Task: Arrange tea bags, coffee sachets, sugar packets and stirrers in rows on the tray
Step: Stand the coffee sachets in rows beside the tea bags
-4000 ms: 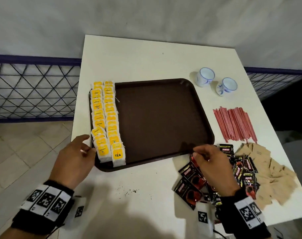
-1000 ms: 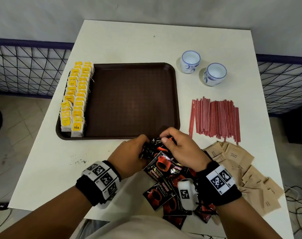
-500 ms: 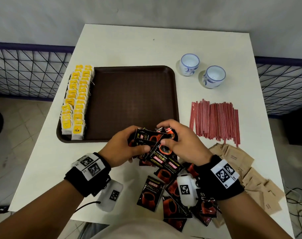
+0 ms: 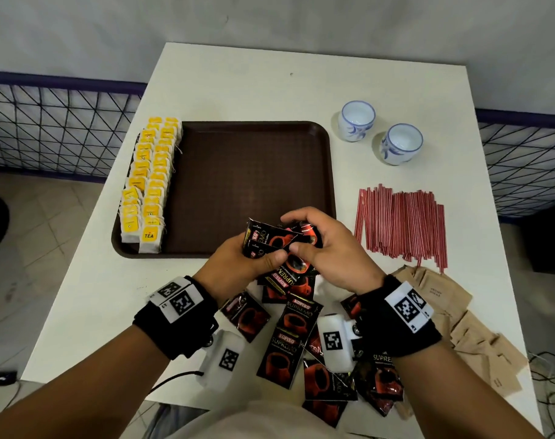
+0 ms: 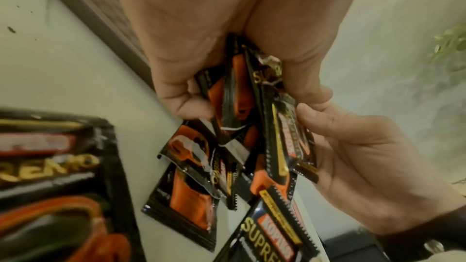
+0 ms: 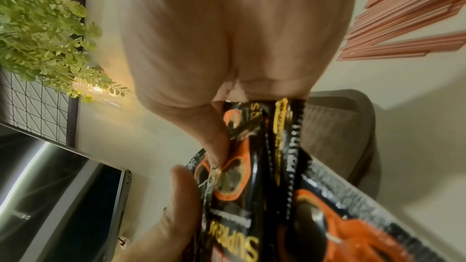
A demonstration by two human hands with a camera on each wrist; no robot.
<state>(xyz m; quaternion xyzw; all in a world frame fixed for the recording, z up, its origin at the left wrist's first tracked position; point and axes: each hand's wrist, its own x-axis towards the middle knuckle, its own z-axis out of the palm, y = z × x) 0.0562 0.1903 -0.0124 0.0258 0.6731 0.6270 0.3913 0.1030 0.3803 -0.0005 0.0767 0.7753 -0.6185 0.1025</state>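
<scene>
Above the tray's [image 4: 331,172] near edge, both hands [image 4: 301,251] grip glossy black-and-red coffee sachets [image 4: 274,240]

glossy foil-like coffee sachets [image 4: 282,248] catch the light. the brown tray [image 4: 254,172] has a matt, finely textured surface. sugar packets [image 4: 444,299] on the right look like matt brown paper; cups [image 4: 357,120] at far right, smooth glazed ceramic.

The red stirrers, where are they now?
In the head view the red stirrers lie on the table's right side, between the two cups and the brown sugar packets.
</scene>
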